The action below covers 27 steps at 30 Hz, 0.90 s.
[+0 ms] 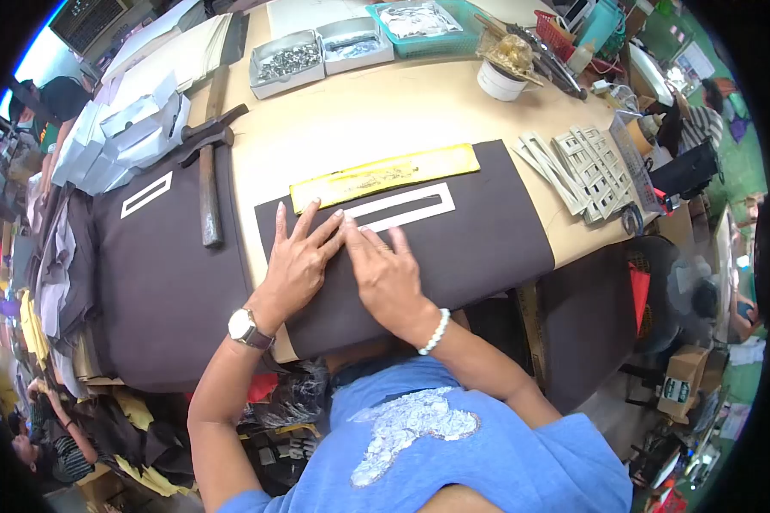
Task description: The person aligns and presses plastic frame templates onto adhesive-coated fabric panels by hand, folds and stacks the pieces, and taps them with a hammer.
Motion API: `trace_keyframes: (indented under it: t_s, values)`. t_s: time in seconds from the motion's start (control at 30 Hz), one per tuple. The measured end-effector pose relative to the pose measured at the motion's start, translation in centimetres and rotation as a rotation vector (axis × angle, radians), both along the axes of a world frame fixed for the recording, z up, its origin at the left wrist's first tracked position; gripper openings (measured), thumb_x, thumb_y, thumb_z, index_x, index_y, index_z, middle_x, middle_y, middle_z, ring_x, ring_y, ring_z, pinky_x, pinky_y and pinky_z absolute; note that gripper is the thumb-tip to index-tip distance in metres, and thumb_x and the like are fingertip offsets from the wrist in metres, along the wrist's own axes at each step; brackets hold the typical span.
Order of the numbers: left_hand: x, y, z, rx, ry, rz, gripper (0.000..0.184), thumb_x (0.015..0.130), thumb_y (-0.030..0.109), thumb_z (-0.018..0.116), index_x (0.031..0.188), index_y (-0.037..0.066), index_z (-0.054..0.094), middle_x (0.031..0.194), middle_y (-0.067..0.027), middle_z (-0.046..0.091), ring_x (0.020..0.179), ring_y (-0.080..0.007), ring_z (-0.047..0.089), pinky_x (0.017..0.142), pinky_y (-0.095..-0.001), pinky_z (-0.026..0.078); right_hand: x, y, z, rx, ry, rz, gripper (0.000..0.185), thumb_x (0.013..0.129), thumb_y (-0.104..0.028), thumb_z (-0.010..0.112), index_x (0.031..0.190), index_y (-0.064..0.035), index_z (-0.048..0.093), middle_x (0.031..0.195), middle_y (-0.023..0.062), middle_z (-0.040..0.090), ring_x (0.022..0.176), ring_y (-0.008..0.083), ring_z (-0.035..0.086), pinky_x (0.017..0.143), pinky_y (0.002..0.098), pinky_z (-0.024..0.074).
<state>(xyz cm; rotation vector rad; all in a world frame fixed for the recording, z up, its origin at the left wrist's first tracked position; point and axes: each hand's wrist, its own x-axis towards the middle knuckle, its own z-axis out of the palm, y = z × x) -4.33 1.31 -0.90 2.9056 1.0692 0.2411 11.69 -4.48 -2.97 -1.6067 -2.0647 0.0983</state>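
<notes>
A cream rectangular frame [441,198] with a long slot lies on a dark brown fabric piece [496,231] at the table's middle. My left hand [298,263] is open, its fingers spread over the fabric near the frame's left end. Some of its fingertips reach the lower edge of a worn yellow strip [385,177] just beyond the frame. My right hand [385,275] rests with fingers apart, its fingertips at the frame's near edge beside my left fingertips. Both hands partly hide the frame's left end.
Left of my hands, a hammer [209,188] lies on another brown fabric [167,282] bearing a similar frame [146,195]. Stacked cream frames [592,167] lie at right. Farther back are a box of metal parts [287,68], a teal basket [466,44] and a white tub [498,84].
</notes>
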Motion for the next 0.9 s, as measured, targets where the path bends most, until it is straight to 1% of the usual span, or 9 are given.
trace_keyframes:
  t_s: [0.1, 0.17, 0.27, 0.43, 0.57, 0.63, 0.77, 0.8, 0.9]
  values:
    - [0.1, -0.4, 0.1, 0.042, 0.071, -0.005, 0.058, 0.074, -0.004, 0.052, 0.13, 0.011, 0.053, 0.139, -0.0059, 0.047, 0.137, -0.0308, 0.029, 0.111, -0.0619, 0.013, 3.3, -0.4, 0.5, 0.0, -0.039, -0.03, 0.05, 0.085, -0.001, 0.044, 0.134, 0.0036, 0.04, 0.118, 0.0125, 0.062, 0.11, 0.0222, 0.059, 0.1, 0.0545, 0.033]
    - [0.5, -0.3, 0.4, 0.095, 0.139, -0.012, 0.056, 0.075, -0.002, 0.053, 0.13, 0.009, 0.053, 0.138, -0.0067, 0.047, 0.137, -0.0297, 0.028, 0.111, -0.061, 0.013, 6.2, -0.5, 0.4, -0.005, -0.038, -0.062, 0.051, 0.085, -0.003, 0.044, 0.134, 0.0079, 0.036, 0.115, 0.0147, 0.063, 0.109, 0.0227, 0.06, 0.101, 0.0528, 0.0344]
    - [1.0, -1.0, 0.5, 0.192, 0.266, -0.015, 0.052, 0.077, 0.003, 0.053, 0.129, 0.006, 0.052, 0.135, -0.0093, 0.048, 0.138, -0.0282, 0.027, 0.113, -0.0597, 0.013, 9.3, -0.8, 0.5, -0.018, -0.008, -0.145, 0.049, 0.087, -0.001, 0.042, 0.135, 0.0063, 0.036, 0.113, 0.0091, 0.066, 0.107, 0.0225, 0.062, 0.101, 0.0545, 0.0341]
    - [1.0, -2.7, 0.5, 0.359, 0.49, 0.004, 0.046, 0.08, 0.01, 0.052, 0.125, -0.001, 0.053, 0.13, -0.0144, 0.05, 0.138, -0.0277, 0.027, 0.114, -0.0582, 0.013, 11.7, -0.6, 0.6, -0.02, -0.111, -0.25, 0.045, 0.088, -0.003, 0.042, 0.132, 0.0058, 0.042, 0.112, 0.0081, 0.066, 0.107, 0.0213, 0.061, 0.102, 0.0569, 0.0319]
    - [0.1, -2.9, 0.8, 0.262, 0.36, 0.076, 0.044, 0.078, 0.009, 0.055, 0.121, 0.0, 0.056, 0.126, -0.0137, 0.053, 0.136, -0.0281, 0.031, 0.113, -0.0597, 0.013, 12.6, 1.0, 1.8, -0.034, -0.276, -0.331, 0.042, 0.088, -0.008, 0.047, 0.128, 0.0039, 0.047, 0.103, 0.0093, 0.067, 0.102, 0.0245, 0.062, 0.102, 0.0561, 0.0321]
    - [-0.2, -3.0, 1.1, 0.118, 0.156, 0.208, 0.042, 0.082, 0.011, 0.056, 0.123, 0.003, 0.055, 0.126, -0.0137, 0.053, 0.133, -0.0302, 0.034, 0.109, -0.0615, 0.017, 12.9, 3.0, 3.6, -0.109, -0.332, -0.363, 0.041, 0.089, -0.01, 0.048, 0.128, 0.0033, 0.048, 0.101, 0.0095, 0.068, 0.1, 0.0261, 0.063, 0.102, 0.0555, 0.0326]
    - [0.3, -4.7, 0.5, 0.122, -0.137, 0.569, 0.048, 0.088, 0.023, 0.057, 0.132, 0.008, 0.047, 0.134, -0.0184, 0.046, 0.13, -0.0361, 0.037, 0.104, -0.0646, 0.02, 11.4, 7.5, 3.0, 0.009, -0.239, 0.021, 0.039, 0.092, -0.023, 0.05, 0.129, -0.0106, 0.052, 0.127, 0.0141, 0.056, 0.123, 0.0305, 0.047, 0.104, 0.0546, 0.0301]
    - [0.5, -5.2, 0.7, 0.119, -0.126, 0.666, 0.05, 0.088, 0.025, 0.056, 0.134, 0.009, 0.046, 0.134, -0.0213, 0.045, 0.13, -0.0376, 0.036, 0.104, -0.0654, 0.02, 10.6, 8.8, 2.9, -0.21, -0.309, 0.089, 0.04, 0.094, -0.032, 0.048, 0.131, -0.019, 0.051, 0.14, 0.014, 0.044, 0.132, 0.033, 0.036, 0.106, 0.055, 0.0272]
    - [1.1, -6.5, 0.5, 0.094, -0.09, 0.868, 0.054, 0.092, 0.034, 0.051, 0.139, 0.01, 0.04, 0.135, -0.0299, 0.04, 0.132, -0.0409, 0.033, 0.103, -0.0673, 0.018, 10.0, 14.4, 0.1, -0.181, -0.37, -0.028, 0.041, 0.094, -0.034, 0.047, 0.132, -0.0184, 0.051, 0.142, 0.0118, 0.041, 0.132, 0.0355, 0.036, 0.106, 0.0574, 0.0268]
